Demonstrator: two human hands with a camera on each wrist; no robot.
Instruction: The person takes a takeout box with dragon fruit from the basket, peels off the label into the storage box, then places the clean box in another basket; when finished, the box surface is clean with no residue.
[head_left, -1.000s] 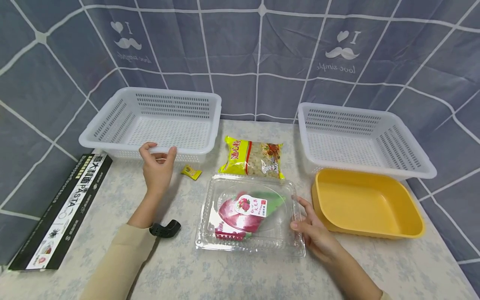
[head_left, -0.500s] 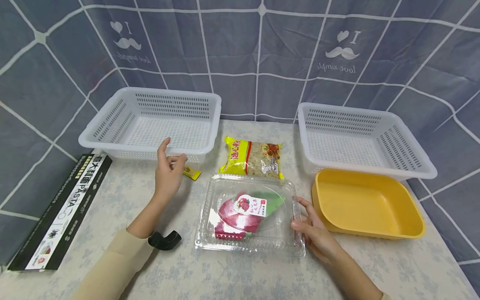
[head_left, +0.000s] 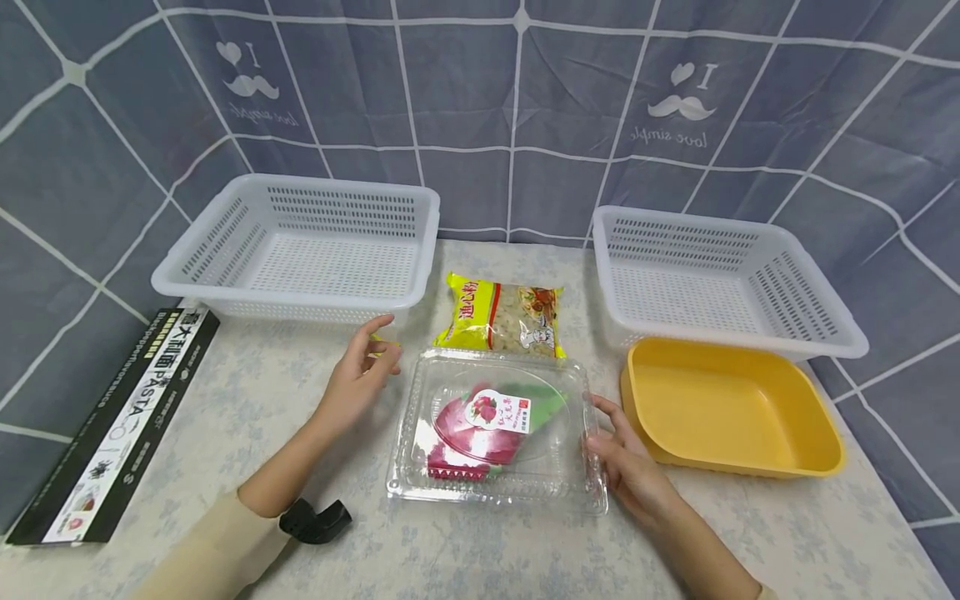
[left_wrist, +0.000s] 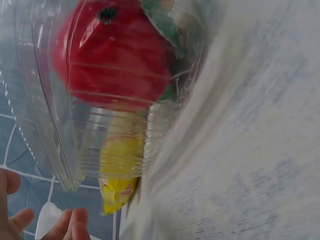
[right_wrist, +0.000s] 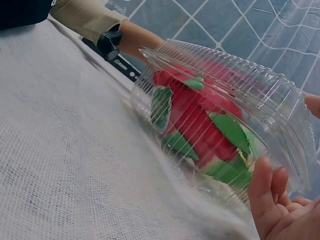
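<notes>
A clear plastic clamshell box (head_left: 551, 475) lies on the table in the middle of the head view. Through its lid show a white label and a red and green dragon fruit (head_left: 465, 442). My right hand (head_left: 633, 471) grips the box's right edge, with the thumb near the rim and the fingers at the side. To the left of the box is my left hand (head_left: 360, 371), its fingers loosely bent and holding nothing. It covers most of a small yellow packet (head_left: 385, 338). In the left wrist view its fingertips (left_wrist: 77, 220) appear below the box's end.
Behind the box lies a yellow bag of macaroni (head_left: 502, 317). White slotted baskets stand at back left (head_left: 296, 298) and back right (head_left: 615, 292). A yellow tub (head_left: 735, 408) sits right of my right hand, and a black pasta box (head_left: 112, 425) lies far left.
My left hand has come away from the left basket's front rim, moving right and toward me, past the small packet to near the clear box. The right hand and box have stayed put.
</notes>
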